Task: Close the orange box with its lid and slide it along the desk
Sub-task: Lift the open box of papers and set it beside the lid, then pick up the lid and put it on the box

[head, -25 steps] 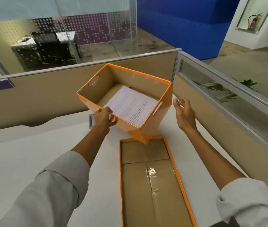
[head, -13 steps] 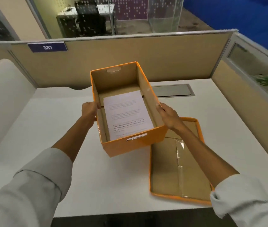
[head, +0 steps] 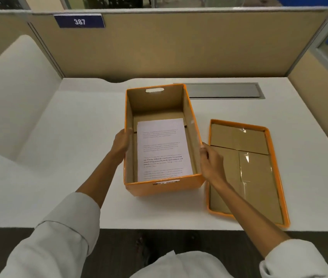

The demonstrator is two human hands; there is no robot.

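Now orange box between both hands, lid rightward.

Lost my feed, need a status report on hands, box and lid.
Left hand and right hand grip open orange cardboard box sides. Orange lid upturned beside it, right. Printed sheet inside; nothing blocking.

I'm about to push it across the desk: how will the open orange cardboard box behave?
The orange cardboard box probably slides easily: it holds only a printed paper sheet, on a smooth white desk. Its lidless thin walls may flex. Its broad base makes tipping unlikely.
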